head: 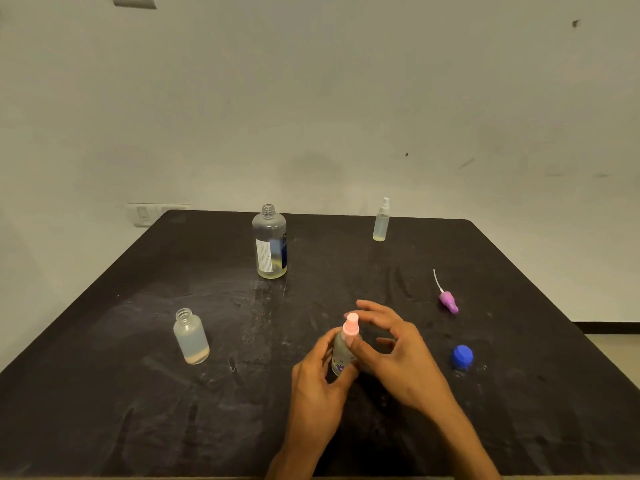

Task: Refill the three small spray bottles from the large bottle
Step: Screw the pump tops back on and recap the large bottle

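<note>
The large clear bottle [269, 243] stands uncapped at the back middle of the black table [138, 393], with a little liquid at its bottom. A small bottle with a pink spray top [347, 344] stands near the front; my left hand [320, 382] grips its body, and my right hand [391, 348] pinches the pink top with thumb and forefinger. An open frosted small bottle [191, 337] stands at the left, nearly empty. A slim clear spray bottle [381, 220] with its top on stands at the back right.
A purple spray head [448, 299] with its white tube lies on the table at the right. A blue cap [462, 356] sits nearer, right of my hands. A pale wall rises behind the table's far edge.
</note>
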